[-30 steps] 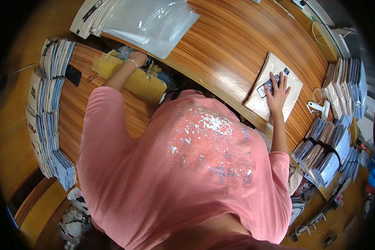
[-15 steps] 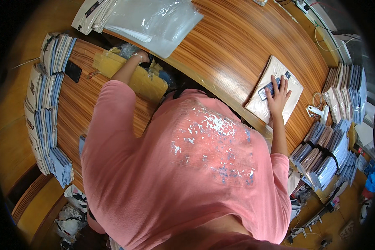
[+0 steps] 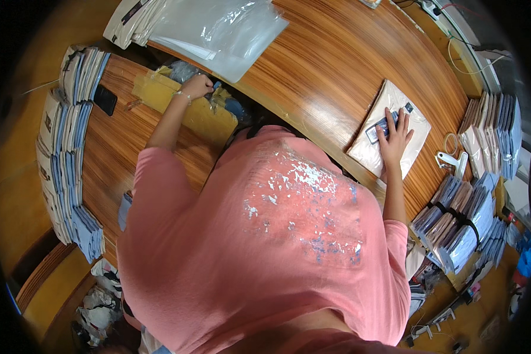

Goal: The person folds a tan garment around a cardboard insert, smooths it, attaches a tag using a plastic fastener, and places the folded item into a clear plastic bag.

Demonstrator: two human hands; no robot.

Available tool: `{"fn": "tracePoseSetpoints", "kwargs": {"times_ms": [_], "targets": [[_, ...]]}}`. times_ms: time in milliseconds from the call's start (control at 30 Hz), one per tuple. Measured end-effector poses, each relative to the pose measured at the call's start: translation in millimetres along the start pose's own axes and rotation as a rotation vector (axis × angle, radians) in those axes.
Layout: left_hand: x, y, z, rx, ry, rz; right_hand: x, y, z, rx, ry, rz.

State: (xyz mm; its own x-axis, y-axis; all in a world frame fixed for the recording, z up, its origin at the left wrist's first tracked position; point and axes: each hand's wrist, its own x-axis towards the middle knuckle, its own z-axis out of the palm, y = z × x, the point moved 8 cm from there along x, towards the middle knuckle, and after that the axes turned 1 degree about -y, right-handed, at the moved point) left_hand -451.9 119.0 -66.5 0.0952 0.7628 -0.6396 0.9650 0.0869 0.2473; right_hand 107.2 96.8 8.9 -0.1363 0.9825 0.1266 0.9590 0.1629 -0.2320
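My right hand [image 3: 395, 135] lies flat, fingers spread, on a cream folded garment in a clear plastic bag [image 3: 412, 120]. A dark blue label with a white patch shows partly under its fingers. On the left, my left hand [image 3: 197, 86] is over the opening of a yellow-brown taped cardboard box [image 3: 204, 120]. Its fingers are curled closed, and what they hold, if anything, is too small to make out. Crumpled clear plastic [image 3: 183, 71] and bluish bits show in the box around that hand.
Clear plastic bags [image 3: 233, 35] are piled at the table's far left. A dark phone [image 3: 104, 100] lies beside stacked packed garments [image 3: 68, 150]. At right are more garment stacks [image 3: 491, 133], a white handled tool [image 3: 452, 160] and strapped bundles [image 3: 451, 218].
My left hand has come up out of the box and toward me, now showing more fully with its fingers curled. My right hand stays on the bagged garment.
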Motion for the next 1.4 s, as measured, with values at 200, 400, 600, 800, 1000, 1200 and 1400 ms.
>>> {"fn": "tracePoseSetpoints", "kwargs": {"times_ms": [200, 400, 600, 800, 1000, 1200, 1400], "targets": [[-59.0, -41.9, -42.2, -0.670, 0.675, 0.021, 1.8, -0.9, 0.3, 0.020, 0.008, -0.028], [-99.1, -29.4, -94.9, -1.502, 0.828, 0.211, -0.1, 4.2, 2.0, 0.058, 0.005, 0.002], [-170.4, 131.8, -157.6, -1.048, 0.674, 0.520, 43.5, -36.9, -49.2, 0.743, 0.023, -0.022], [-146.5, 325.2, -132.4, -0.693, 0.003, 0.806, 66.4, -226.6, -122.8, 1.195, -0.072, -0.497], [-123.0, 335.5, -140.8, -0.780, 0.051, 0.781, 68.9, -93.6, -109.7, 1.257, -0.552, -0.040], [-22.3, 274.9, -10.3, -0.681, -0.361, 0.577, 0.9, 84.7, -182.6, 1.300, -0.358, 0.208], [54.4, 345.4, -115.6, -0.812, 0.228, 0.511, 3.9, 208.7, -129.4, 1.078, 0.047, 0.508]]}}
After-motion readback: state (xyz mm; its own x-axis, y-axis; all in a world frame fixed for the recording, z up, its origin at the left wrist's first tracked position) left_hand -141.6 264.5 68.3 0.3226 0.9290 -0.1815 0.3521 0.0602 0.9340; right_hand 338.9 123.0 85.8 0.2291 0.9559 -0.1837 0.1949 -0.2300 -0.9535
